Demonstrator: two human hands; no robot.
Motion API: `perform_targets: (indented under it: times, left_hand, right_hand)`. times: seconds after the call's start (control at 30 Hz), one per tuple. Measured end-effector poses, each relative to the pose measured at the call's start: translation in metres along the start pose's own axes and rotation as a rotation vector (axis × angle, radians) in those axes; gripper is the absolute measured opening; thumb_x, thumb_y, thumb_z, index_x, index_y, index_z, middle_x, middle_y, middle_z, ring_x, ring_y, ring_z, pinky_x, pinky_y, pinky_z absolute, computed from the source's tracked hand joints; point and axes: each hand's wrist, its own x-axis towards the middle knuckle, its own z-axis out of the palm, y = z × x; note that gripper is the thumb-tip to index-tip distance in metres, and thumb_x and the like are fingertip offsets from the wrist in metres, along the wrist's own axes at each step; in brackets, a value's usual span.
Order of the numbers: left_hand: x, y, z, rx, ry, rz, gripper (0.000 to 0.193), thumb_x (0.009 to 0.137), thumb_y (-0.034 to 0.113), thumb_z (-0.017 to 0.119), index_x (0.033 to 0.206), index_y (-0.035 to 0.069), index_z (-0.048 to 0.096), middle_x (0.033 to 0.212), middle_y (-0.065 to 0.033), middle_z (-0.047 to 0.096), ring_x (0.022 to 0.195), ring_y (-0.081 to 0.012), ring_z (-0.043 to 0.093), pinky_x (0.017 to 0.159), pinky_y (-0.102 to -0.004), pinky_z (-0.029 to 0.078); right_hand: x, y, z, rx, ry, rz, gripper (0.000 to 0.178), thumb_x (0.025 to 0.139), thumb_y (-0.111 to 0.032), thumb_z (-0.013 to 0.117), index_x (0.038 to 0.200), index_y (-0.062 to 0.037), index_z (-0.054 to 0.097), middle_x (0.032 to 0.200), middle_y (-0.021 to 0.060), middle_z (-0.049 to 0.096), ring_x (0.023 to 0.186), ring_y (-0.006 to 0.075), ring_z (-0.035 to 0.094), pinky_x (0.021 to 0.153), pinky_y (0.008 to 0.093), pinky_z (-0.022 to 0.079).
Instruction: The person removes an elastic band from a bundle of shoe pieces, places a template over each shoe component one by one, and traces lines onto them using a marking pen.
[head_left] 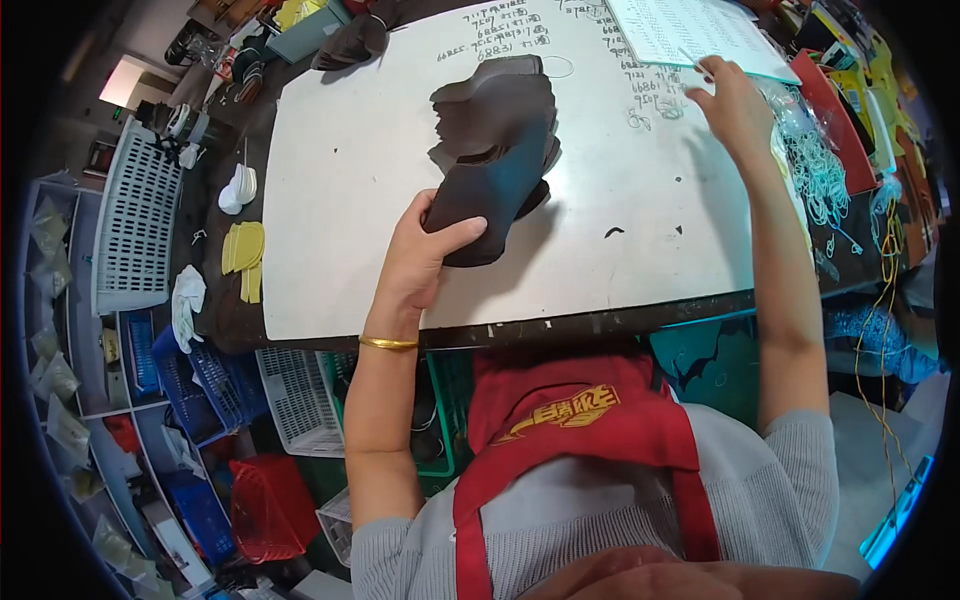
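basically, l hand (412, 255) has the near end of a dark flat piece (490, 185), thumb pressed on top, other fingers tucked underneath, so it's a firm pinch. piece is approx mid-table, tilted a bit to the r, its far end over a stack of similar dark pieces (495, 105) w/ jagged l edges; can't tell if it's one layer or several.

r hand (738, 112) is well apart from it, up at the r side, fingers loosely bent, thumb & index spread, nothing visible in the grasp. fingertips are at the lower edge of a printed sheet (690, 35); can't tell if they touch it.

white tabletop (350, 250) has handwriting along the far side, plus a few small dark scraps (614, 232) r of centre. dark bundle (352, 45) sits at the far l corner. off the l edge: yellow pieces (243, 250), white pieces (238, 190), & a white cloth (188, 300) nearer the person. on the r, tangled pale string (822, 175) lies next to a red box (835, 120).

below the table on the l: red basket (270, 510) & blue crate (195, 385). person wears a red apron (575, 440) & a gold bangle (388, 343) on the l wrist.
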Motion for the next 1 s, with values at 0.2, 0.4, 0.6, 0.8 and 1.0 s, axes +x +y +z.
perform_targets:
  times: [0.2, 0.4, 0.6, 0.8, 1.0]
  left_hand:
    - [0.003, 0.014, -0.022, 0.709, -0.21, 0.136, 0.058, 0.076, 0.002, 0.084, 0.128, -0.001, 0.058, 0.116, -0.0083, 0.066, 0.105, -0.0183, 0.065, 0.094, -0.0331, 0.054]
    - [0.033, 0.024, -0.014, 1.117, -0.423, 0.225, 0.064, 0.068, 0.001, 0.087, 0.126, 0.005, 0.061, 0.114, -0.0093, 0.064, 0.11, -0.0276, 0.062, 0.097, -0.0361, 0.048]
    - [0.08, 0.02, -0.019, 1.194, -0.32, 0.477, 0.079, 0.062, -0.002, 0.087, 0.135, 0.007, 0.057, 0.127, -0.0148, 0.064, 0.122, -0.0338, 0.061, 0.107, -0.0411, 0.047]
    - [0.092, 0.019, 0.034, 1.778, 0.065, 0.812, 0.129, 0.054, 0.027, 0.098, 0.159, 0.005, 0.027, 0.163, -0.0153, 0.036, 0.153, -0.0357, 0.027, 0.124, -0.0581, 0.018]
    - [0.093, -0.017, 0.043, 1.783, -0.087, 0.758, 0.111, 0.075, 0.042, 0.084, 0.16, 0.003, 0.026, 0.169, -0.0152, 0.023, 0.157, -0.0342, 0.017, 0.125, -0.0597, 0.011]
  right_hand:
    - [-0.08, -0.078, -0.013, 0.729, 0.112, -0.637, 0.059, 0.078, -0.052, 0.083, 0.12, -0.0151, 0.068, 0.12, 0.005, 0.071, 0.1, 0.0251, 0.071, 0.078, 0.0387, 0.06]
    - [-0.135, -0.132, 0.002, 0.5, -0.528, -0.667, 0.083, 0.075, -0.047, 0.085, 0.141, -0.0104, 0.049, 0.122, 0.0104, 0.067, 0.111, 0.0304, 0.065, 0.079, 0.0442, 0.059]
    - [-0.079, -0.137, 0.031, 0.551, -0.433, -0.628, 0.066, 0.072, -0.034, 0.087, 0.131, -0.014, 0.064, 0.112, 0.0082, 0.07, 0.111, 0.0311, 0.066, 0.085, 0.0454, 0.057]
    - [-0.007, -0.14, 0.05, 0.407, -0.433, -0.686, 0.061, 0.072, -0.038, 0.087, 0.126, -0.0152, 0.069, 0.121, 0.0063, 0.068, 0.116, 0.0291, 0.065, 0.088, 0.0442, 0.057]
    - [-0.037, -0.067, 0.022, 0.398, -0.134, -0.388, 0.045, 0.081, -0.04, 0.081, 0.118, -0.016, 0.072, 0.115, 0.0033, 0.072, 0.113, 0.0258, 0.066, 0.085, 0.0432, 0.056]
